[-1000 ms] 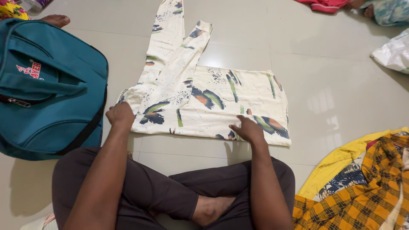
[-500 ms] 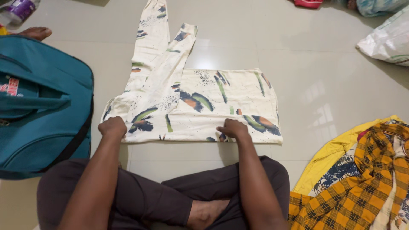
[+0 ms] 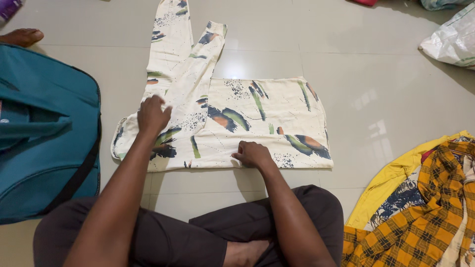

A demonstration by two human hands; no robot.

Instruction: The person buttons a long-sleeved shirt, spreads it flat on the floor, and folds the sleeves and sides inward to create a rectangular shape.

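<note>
A cream garment (image 3: 257, 118) printed with blue, green and orange strokes lies folded flat on the tiled floor, its two sleeves (image 3: 180, 44) stretching away from me. My left hand (image 3: 152, 114) rests palm down on the garment's left part, near where the sleeves meet the body. My right hand (image 3: 253, 154) sits on the near edge, fingers curled against the cloth. I sit cross-legged in dark trousers (image 3: 198, 232) just in front of it.
A teal bag (image 3: 44, 133) stands at the left, with another person's foot (image 3: 21, 37) behind it. A pile of yellow checked and printed clothes (image 3: 425, 212) lies at the right. A white plastic bag (image 3: 452, 39) sits far right.
My left hand has moved from the near left corner up onto the garment. My right hand has slid left along the near edge. The view shifted slightly.
</note>
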